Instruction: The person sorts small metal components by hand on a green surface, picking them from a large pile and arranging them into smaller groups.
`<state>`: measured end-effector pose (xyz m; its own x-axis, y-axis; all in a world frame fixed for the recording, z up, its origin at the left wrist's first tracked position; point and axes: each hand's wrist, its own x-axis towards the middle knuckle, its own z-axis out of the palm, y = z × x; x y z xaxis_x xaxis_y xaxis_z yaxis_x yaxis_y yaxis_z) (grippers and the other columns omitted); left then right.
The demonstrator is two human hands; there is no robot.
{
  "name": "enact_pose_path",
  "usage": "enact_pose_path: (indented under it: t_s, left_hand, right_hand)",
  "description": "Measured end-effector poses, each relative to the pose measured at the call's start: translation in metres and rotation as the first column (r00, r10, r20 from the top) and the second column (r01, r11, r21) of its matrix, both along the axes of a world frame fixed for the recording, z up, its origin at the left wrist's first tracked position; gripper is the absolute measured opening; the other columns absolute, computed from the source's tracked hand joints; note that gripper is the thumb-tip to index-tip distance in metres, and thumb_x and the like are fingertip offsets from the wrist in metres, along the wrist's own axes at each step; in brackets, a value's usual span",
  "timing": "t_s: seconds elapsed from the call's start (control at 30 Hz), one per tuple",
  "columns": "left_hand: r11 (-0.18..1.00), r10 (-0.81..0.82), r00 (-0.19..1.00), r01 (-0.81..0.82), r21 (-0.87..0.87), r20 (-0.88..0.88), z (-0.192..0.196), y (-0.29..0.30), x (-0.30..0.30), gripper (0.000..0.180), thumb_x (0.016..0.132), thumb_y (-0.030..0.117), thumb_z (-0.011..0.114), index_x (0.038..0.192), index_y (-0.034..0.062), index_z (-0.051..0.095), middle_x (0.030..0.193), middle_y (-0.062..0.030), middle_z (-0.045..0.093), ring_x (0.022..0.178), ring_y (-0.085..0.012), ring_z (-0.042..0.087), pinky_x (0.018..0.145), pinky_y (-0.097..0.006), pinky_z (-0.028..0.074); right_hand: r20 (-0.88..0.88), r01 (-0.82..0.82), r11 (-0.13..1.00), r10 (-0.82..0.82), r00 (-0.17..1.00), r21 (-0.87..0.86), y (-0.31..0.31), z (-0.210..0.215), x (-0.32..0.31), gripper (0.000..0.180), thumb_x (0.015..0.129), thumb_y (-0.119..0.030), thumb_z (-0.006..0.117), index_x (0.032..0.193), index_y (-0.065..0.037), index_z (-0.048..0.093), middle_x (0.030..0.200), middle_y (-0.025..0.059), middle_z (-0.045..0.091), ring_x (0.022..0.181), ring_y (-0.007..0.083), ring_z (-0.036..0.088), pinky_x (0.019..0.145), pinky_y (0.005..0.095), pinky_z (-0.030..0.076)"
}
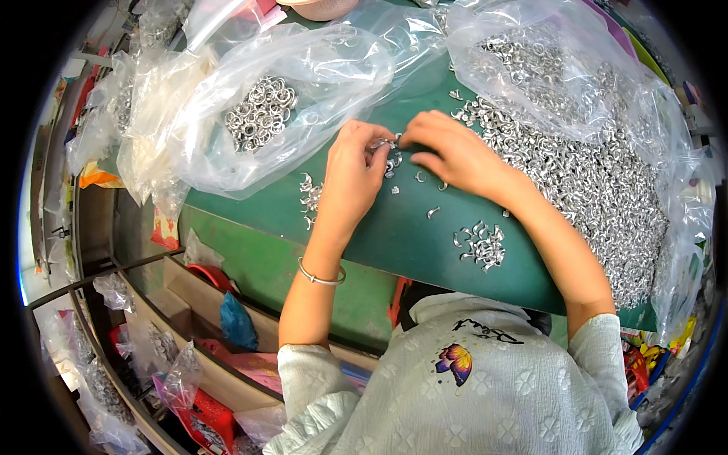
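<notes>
My left hand (350, 171) and my right hand (451, 148) meet over the green table (394, 243), fingertips pinching a small silver metal piece (384, 142) between them. A few loose curved silver pieces (311, 199) lie just left of my left hand. Another small heap of pieces (481, 246) sits below my right forearm. A big pile of silver pieces (599, 178) spreads to the right on clear plastic. A clear bag holding silver rings (262, 112) lies to the upper left.
Crumpled clear plastic bags (152, 98) crowd the table's left and far edges. Below the table's left edge are wooden shelves (189, 303) with more bags, a blue bag (236, 322) and red items. A silver bangle (321, 277) circles my left wrist.
</notes>
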<state>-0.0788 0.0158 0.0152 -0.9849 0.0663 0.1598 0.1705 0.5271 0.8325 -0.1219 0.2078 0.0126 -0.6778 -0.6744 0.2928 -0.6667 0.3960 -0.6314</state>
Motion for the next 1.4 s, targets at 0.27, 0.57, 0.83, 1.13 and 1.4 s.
enact_pose_path:
  t_s: [0.27, 0.57, 0.83, 1.13, 1.4]
  left_hand:
    - [0.981, 0.134, 0.991, -0.131, 0.143, -0.015, -0.017, -0.014, 0.003, 0.025, 0.091, -0.011, 0.049, 0.109, -0.0035, 0.065, 0.117, -0.0134, 0.065, 0.102, -0.0185, 0.066, 0.085, -0.028, 0.053]
    - [0.988, 0.150, 0.984, -0.146, 0.050, -0.091, -0.013, -0.017, 0.017, 0.027, 0.086, -0.012, 0.054, 0.108, -0.0011, 0.065, 0.112, -0.0125, 0.067, 0.103, -0.0197, 0.063, 0.085, -0.030, 0.050]
    - [0.955, 0.131, 0.975, -0.173, -0.240, -0.180, -0.014, -0.001, 0.007, 0.025, 0.078, 0.002, 0.072, 0.101, -0.0016, 0.065, 0.087, -0.0131, 0.062, 0.079, -0.0262, 0.059, 0.074, -0.036, 0.048]
    - [0.955, 0.114, 0.968, -0.169, -0.244, -0.223, -0.021, 0.000, -0.002, 0.012, 0.078, 0.000, 0.070, 0.087, -0.0035, 0.063, 0.084, -0.0144, 0.063, 0.079, -0.0273, 0.061, 0.072, -0.036, 0.049]
    - [0.985, 0.022, 0.987, -0.049, -0.167, -0.160, 0.007, 0.021, 0.051, 0.010, 0.079, -0.005, 0.067, 0.087, -0.0010, 0.064, 0.086, -0.0111, 0.065, 0.077, -0.0273, 0.062, 0.071, -0.035, 0.048]
  right_hand:
    - [-0.031, -0.010, 0.971, 0.018, 0.999, 0.239, 0.013, 0.013, 0.002, 0.019, 0.077, -0.009, 0.070, 0.094, -0.006, 0.061, 0.092, 0.0090, 0.056, 0.094, 0.0297, 0.054, 0.082, 0.0409, 0.046]
    - [0.181, -0.059, 0.955, 0.006, 0.983, 0.289, 0.024, 0.017, 0.005, 0.019, 0.078, -0.006, 0.068, 0.094, -0.004, 0.059, 0.093, 0.0116, 0.058, 0.093, 0.0323, 0.057, 0.081, 0.0418, 0.047]
    - [-0.070, 0.034, 0.999, -0.033, 0.997, 0.017, -0.017, -0.005, -0.018, 0.011, 0.081, -0.008, 0.065, 0.091, -0.002, 0.063, 0.100, 0.0081, 0.061, 0.098, 0.0302, 0.056, 0.084, 0.0406, 0.046]
    - [-0.245, 0.207, 0.966, -0.165, 0.955, 0.157, 0.003, -0.001, -0.016, 0.019, 0.079, -0.004, 0.063, 0.099, -0.004, 0.064, 0.102, 0.0081, 0.059, 0.100, 0.0289, 0.055, 0.086, 0.0404, 0.047]
    - [-0.213, 0.192, 0.965, -0.152, 0.965, 0.179, 0.020, 0.016, 0.006, 0.024, 0.080, -0.004, 0.064, 0.104, -0.003, 0.064, 0.103, 0.0091, 0.059, 0.102, 0.0289, 0.056, 0.088, 0.0390, 0.046]
